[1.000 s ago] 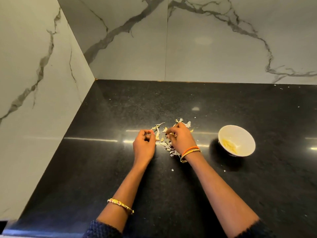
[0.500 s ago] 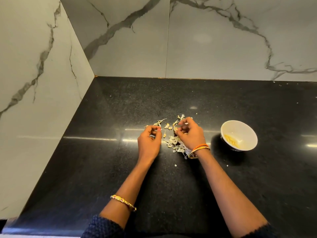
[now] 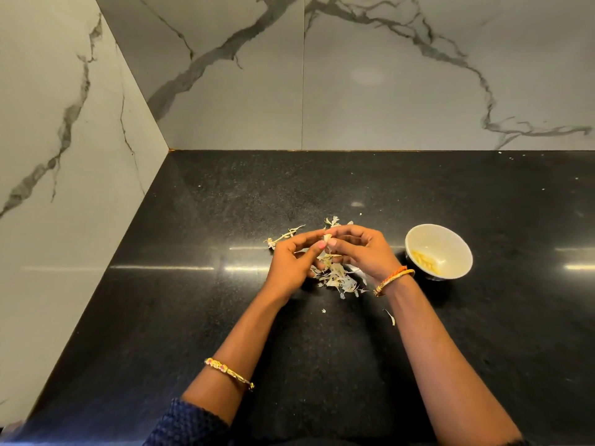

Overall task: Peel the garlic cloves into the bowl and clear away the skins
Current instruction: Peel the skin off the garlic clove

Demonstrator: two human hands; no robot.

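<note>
A small pale garlic clove (image 3: 327,238) sits pinched between the fingertips of my left hand (image 3: 294,263) and my right hand (image 3: 363,252), which meet just above the black counter. Under and between the hands lies a heap of dry garlic skins (image 3: 336,276), with a stalky piece (image 3: 285,235) off to the left. A white bowl (image 3: 450,241) stands to the right of my right hand, with several peeled yellowish cloves (image 3: 423,259) inside.
The black stone counter (image 3: 193,317) meets marble walls at the back (image 3: 354,91) and along the left (image 3: 64,156). Stray skin bits (image 3: 390,317) lie near my right forearm.
Both hands have lifted from the skin heap and come together. Their fingertips now pinch one clove between them, where before they were apart and low over the skins.
</note>
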